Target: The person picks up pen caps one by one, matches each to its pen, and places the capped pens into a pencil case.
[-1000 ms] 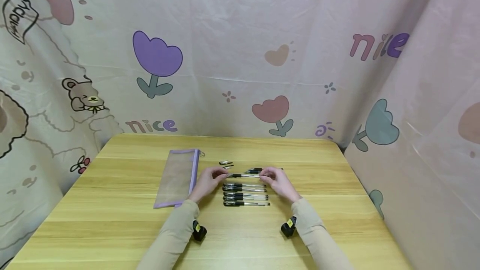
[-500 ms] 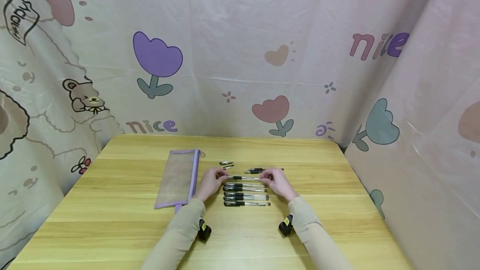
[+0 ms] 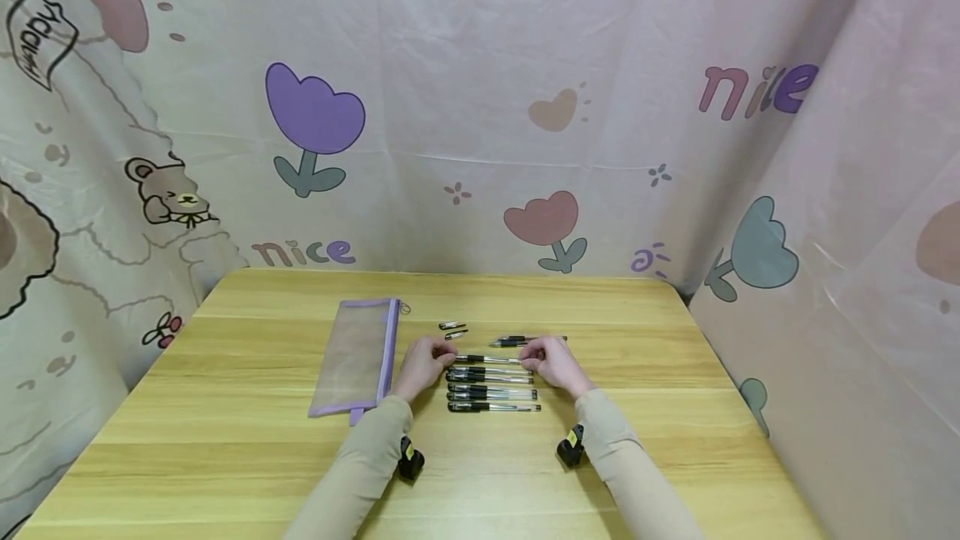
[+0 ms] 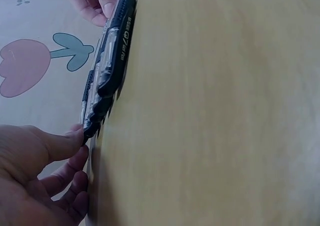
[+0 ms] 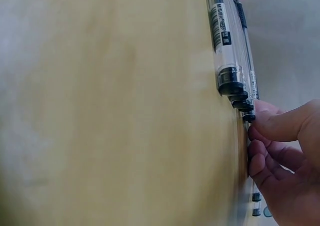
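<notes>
In the head view, my left hand (image 3: 422, 367) pinches the left end of a black-gripped gel pen (image 3: 487, 358). The fingers of my right hand (image 3: 557, 363) pinch its right end, so it lies level between them. Just on the near side is a row of several capped gel pens (image 3: 493, 407), all parallel with their caps to the left. In the left wrist view, thumb and fingertips of the left hand (image 4: 45, 166) meet at the pen's end beside the row. The right wrist view has the right hand (image 5: 285, 151) close to the pens' rear ends.
Two loose pen caps (image 3: 452, 326) lie beyond the left hand. Uncapped pens (image 3: 510, 342) lie behind the held pen, partly hidden by the right hand. A mesh zip pouch (image 3: 352, 357) with purple edging lies left on the wooden table (image 3: 225, 407). A printed curtain (image 3: 450, 107) surrounds the table.
Both hands have brought the held pen a little nearer to me, closer to the row. The left forearm has shifted slightly to the right. The row, pouch and caps stay put.
</notes>
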